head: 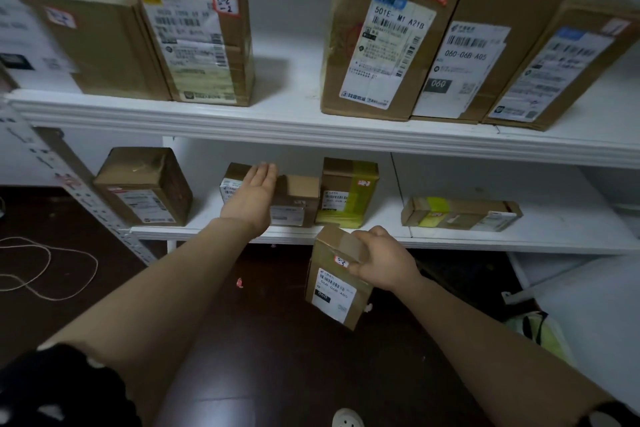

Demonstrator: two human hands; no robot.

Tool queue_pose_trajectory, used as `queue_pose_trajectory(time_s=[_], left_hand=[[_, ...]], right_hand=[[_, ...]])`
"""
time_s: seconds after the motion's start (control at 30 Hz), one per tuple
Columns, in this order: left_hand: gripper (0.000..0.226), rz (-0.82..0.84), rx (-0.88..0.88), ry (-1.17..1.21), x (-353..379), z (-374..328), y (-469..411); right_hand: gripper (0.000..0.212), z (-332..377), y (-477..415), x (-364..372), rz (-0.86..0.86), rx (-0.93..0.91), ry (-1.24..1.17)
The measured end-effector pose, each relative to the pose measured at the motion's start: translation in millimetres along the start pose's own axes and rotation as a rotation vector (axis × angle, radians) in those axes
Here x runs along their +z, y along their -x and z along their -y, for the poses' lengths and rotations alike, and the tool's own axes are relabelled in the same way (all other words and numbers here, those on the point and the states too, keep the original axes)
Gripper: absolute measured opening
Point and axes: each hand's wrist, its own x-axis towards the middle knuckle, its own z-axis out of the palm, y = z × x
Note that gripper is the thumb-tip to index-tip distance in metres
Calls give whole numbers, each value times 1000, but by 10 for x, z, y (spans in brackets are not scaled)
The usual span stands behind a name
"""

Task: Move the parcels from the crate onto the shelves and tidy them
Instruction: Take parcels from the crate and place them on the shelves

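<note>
Floor, far left: a loose cord. Lower shelf, left end: a brown parcel standing alone. Left hand: fingers straight and together, palm laid over a low parcel on that shelf; firm contact not confirmed. Just beside it, a yellow-taped parcel, upright. Right hand: fingers curled round the top of a small labelled parcel, tilted, held before the shelf's front edge, above the floor. Further right, a flat parcel lying down. Upper shelf: five upright parcels.
</note>
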Motion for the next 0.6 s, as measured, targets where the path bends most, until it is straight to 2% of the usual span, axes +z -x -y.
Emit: queue_pose_trajectory(time_s=[0.23,0.47,0.6], left_hand=[[82,104,45,-77,-162,120,364],[89,323,130,-136,65,103,342],[93,315,75,-150,147,96,209]], right_hand=[[55,417,51,-31,-82,-14,25],[47,563,-73,13,-104,-41,65],[48,547,-163,8,-141,-19,18]])
